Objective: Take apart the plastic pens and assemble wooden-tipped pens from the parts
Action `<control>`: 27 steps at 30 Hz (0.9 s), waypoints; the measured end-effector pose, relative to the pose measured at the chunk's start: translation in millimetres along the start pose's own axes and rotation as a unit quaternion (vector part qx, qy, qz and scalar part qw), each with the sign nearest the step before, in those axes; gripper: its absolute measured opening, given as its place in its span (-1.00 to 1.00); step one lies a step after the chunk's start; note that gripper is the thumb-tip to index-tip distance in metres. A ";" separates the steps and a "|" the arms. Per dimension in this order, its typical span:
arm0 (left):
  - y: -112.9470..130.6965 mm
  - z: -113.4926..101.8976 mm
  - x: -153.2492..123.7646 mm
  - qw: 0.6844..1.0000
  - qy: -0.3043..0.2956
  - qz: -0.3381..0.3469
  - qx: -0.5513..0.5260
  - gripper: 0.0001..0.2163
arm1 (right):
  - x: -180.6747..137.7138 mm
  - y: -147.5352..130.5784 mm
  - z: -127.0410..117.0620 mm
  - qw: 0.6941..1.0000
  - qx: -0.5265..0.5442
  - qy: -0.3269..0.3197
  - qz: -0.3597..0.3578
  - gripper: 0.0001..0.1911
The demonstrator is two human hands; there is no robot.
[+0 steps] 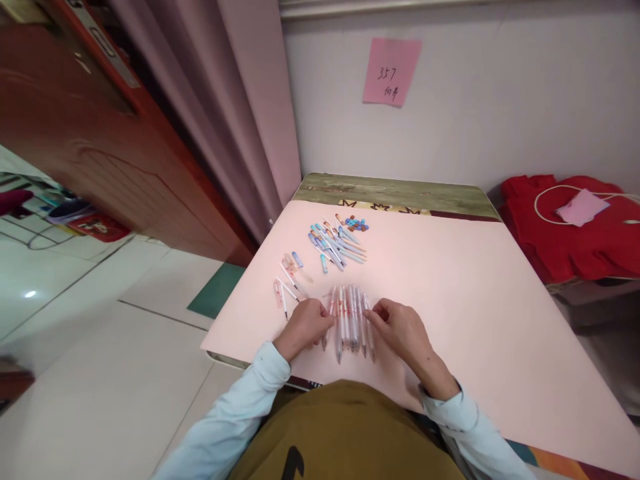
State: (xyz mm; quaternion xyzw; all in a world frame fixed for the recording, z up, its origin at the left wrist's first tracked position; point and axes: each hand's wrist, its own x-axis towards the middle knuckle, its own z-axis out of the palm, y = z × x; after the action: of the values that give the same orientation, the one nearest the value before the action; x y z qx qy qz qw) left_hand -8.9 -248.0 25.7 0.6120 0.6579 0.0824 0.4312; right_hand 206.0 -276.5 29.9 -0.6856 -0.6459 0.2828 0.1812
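Note:
A row of clear-barrelled pens [350, 317] lies side by side on the pink-covered table, tips pointing toward me. At the row's left edge, my left hand [307, 321] is closed, its thumb and fingers pinched at the outermost pen. My right hand [400, 325] has its thumb and index finger at the pen on the right edge, the other fingers curled in. Farther back is a loose pile of blue pen parts [337, 243], with white refills among them. Beside it sits a cluster of small blue and brown pieces [357, 224]. Pink caps and refills [290, 277] lie left of the row.
The pink table cover [450, 280] stops short of the wooden-patterned back edge [400, 190]. A red cloth [565, 227] with a white cord lies at the right. A pink note [392, 72] hangs on the wall. Curtain [215, 87] and brown door [125, 153] stand left.

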 end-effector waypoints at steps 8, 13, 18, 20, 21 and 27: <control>16.0 -3.8 -26.1 0.930 0.019 0.052 -0.362 -0.75 | -7.0 -46.4 23.4 0.941 0.307 -0.127 -0.070 -0.64; 11.0 -16.7 -26.3 0.892 0.058 0.078 -0.442 -0.75 | -9.3 -59.1 36.1 0.835 0.513 -0.196 -0.020 -0.60; -6.2 -27.9 -36.8 0.798 -0.031 0.092 -0.594 -0.63 | -18.8 -60.8 50.0 0.645 0.657 -0.385 0.067 -0.64; -16.6 -27.0 -41.9 0.782 -0.042 0.072 -0.617 -0.65 | -21.9 -62.9 57.1 0.557 0.685 -0.458 0.104 -0.67; -21.8 -25.8 -43.6 0.778 -0.034 0.063 -0.624 -0.66 | -23.1 -64.8 59.9 0.535 0.688 -0.478 0.112 -0.68; -35.8 -19.0 -41.2 0.762 0.062 0.067 -0.642 -0.70 | -25.6 -81.3 63.9 0.700 0.593 -0.396 0.041 -0.57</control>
State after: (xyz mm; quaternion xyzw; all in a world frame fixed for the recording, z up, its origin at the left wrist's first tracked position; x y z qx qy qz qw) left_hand -52.8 -284.7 33.8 0.2285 0.4340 0.5520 0.6744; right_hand 102.5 -301.2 34.3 -0.2865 -0.3282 0.8598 0.2662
